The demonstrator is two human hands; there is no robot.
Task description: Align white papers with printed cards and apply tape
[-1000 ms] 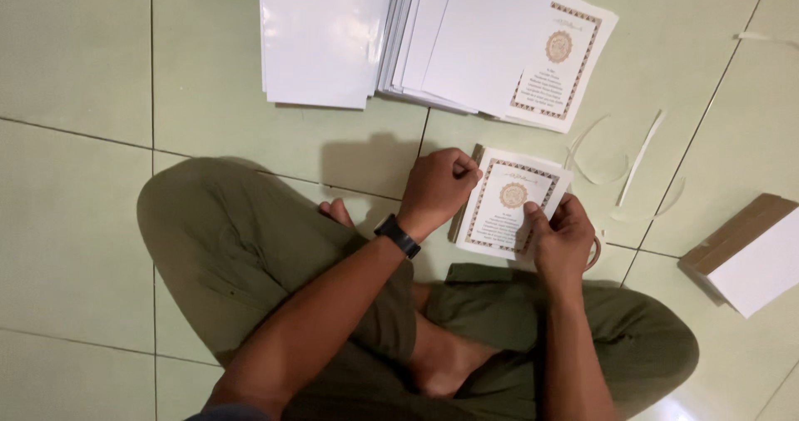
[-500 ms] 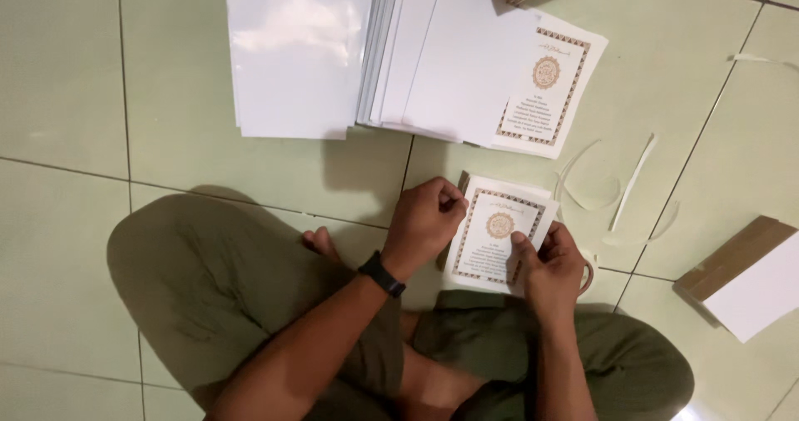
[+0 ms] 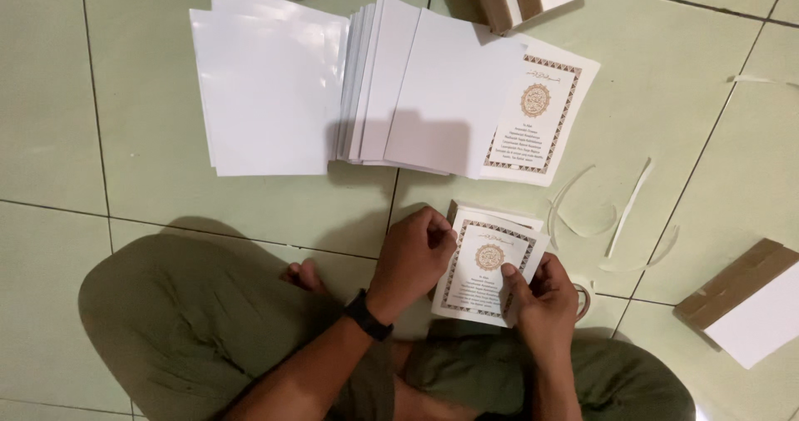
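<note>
I sit cross-legged on a tiled floor. Both hands hold a small white booklet [image 3: 487, 263] with a patterned brown border and a round gold emblem on its cover. My left hand [image 3: 412, 259], with a black watch at the wrist, grips the booklet's left edge. The lower right corner is pinched by my right hand [image 3: 545, 304]. The booklet sits just above the floor in front of my knees.
A fanned stack of white folded sheets [image 3: 416, 88] lies ahead, with one printed cover [image 3: 537, 113] at its right. Glossy white sheets [image 3: 266, 88] lie to the left. Thin white strips [image 3: 628, 209] litter the floor. A brown-and-white block [image 3: 749, 300] sits right.
The camera has tilted, so the stacks and booklet appear lower in view. My hands keep hold of the booklet, with small finger shifts along its edges.
</note>
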